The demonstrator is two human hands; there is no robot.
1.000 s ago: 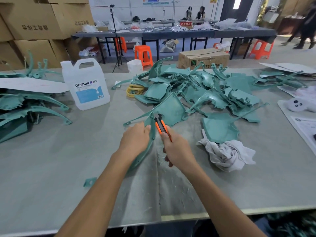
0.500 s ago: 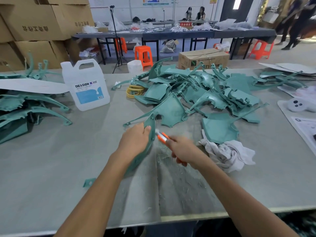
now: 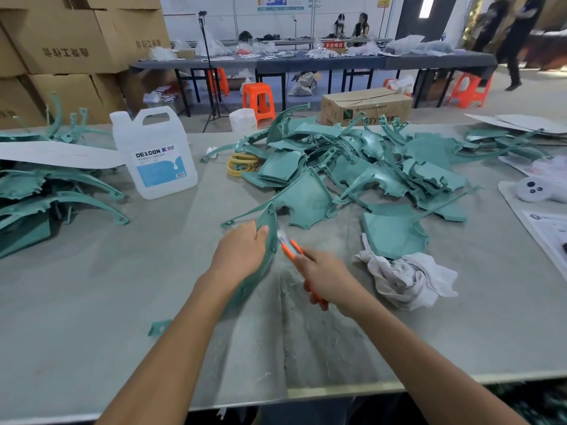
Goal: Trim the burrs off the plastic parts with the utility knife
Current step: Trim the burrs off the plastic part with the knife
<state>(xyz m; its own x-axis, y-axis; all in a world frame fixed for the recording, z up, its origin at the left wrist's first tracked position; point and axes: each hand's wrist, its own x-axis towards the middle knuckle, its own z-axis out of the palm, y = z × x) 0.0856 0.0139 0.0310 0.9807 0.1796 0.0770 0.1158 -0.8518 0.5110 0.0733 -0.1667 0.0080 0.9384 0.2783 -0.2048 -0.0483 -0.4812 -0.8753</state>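
Near the worktop's (image 3: 92,286) front edge the left hand (image 3: 242,251) grips a teal plastic part (image 3: 271,216); the right hand (image 3: 322,276) grips the utility knife (image 3: 290,245), blade at its edge. The heap of parts (image 3: 368,167) toward the far edge looks untrimmed, so much work likely remains.

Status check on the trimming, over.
Left hand grips the teal part. Right hand holds the utility knife, blade near its edge. Rag lies right, apart.
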